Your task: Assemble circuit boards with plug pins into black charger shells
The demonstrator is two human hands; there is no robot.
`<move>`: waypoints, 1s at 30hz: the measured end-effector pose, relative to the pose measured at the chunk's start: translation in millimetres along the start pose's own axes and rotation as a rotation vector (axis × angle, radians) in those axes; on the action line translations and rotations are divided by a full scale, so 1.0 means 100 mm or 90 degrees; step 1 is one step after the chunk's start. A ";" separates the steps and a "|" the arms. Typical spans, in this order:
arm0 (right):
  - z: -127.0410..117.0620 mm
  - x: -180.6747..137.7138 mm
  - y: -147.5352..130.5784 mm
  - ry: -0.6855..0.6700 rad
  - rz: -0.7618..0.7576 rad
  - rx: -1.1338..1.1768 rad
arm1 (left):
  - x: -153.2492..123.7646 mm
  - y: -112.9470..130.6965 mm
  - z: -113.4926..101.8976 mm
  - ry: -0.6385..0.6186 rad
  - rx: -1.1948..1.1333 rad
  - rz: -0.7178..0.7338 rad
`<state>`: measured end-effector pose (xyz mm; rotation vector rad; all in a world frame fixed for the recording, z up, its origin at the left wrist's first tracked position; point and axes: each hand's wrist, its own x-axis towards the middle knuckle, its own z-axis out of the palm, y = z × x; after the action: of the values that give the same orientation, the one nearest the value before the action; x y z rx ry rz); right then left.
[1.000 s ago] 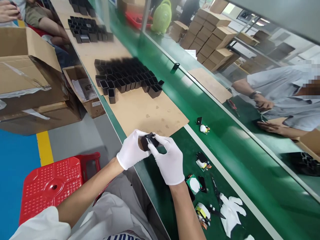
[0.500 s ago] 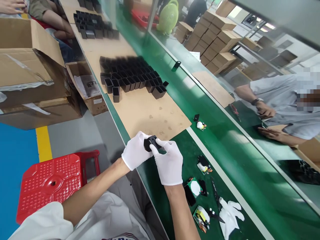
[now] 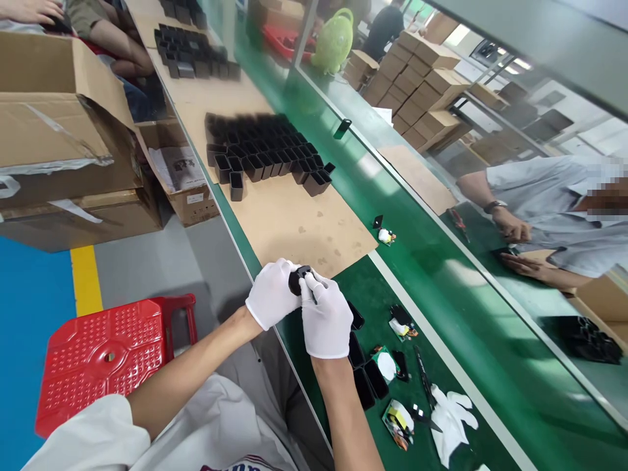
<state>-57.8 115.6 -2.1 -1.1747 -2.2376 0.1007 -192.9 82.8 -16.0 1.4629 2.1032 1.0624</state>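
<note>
Both my hands wear white gloves and meet at the near edge of the green bench. My left hand (image 3: 273, 299) is closed around a small black plastic housing (image 3: 297, 281). My right hand (image 3: 326, 315) presses its fingers onto the same housing from the right. Just right of my right wrist lie a few black housing shells (image 3: 366, 383) in a row. Small circuit boards (image 3: 387, 365) with white and coloured parts lie beyond them.
A brown cardboard sheet (image 3: 294, 219) carries several black open housings (image 3: 267, 154). A spare white glove (image 3: 449, 422) and a thin black tool (image 3: 422, 383) lie at the right. A red stool (image 3: 110, 356) and cardboard boxes (image 3: 63, 131) stand left. Another person (image 3: 549, 196) works across the green conveyor.
My hands have closed in tighter around the black housing, the right hand now covering more of it. The view has shifted, bringing the black shells beside my right wrist into sight.
</note>
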 end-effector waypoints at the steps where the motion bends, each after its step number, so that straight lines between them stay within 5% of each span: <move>1: 0.01 0.00 0.00 0.002 -0.003 -0.009 | 0.00 0.00 0.00 0.002 0.004 -0.001; 13: -0.05 0.14 -0.02 -0.017 -0.049 -0.029 | 0.08 0.04 -0.12 0.025 0.003 -0.001; 20: 0.19 0.09 -0.05 -0.035 -0.013 -0.016 | 0.12 -0.14 -0.05 0.002 -0.036 -0.015; 30: 0.22 0.01 -0.06 0.008 0.008 0.039 | 0.15 -0.34 -0.10 -0.062 -0.262 0.029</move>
<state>-73.9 117.2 -17.7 -1.1537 -2.2013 0.1655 -227.3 86.8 -33.1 1.3317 1.6657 1.3172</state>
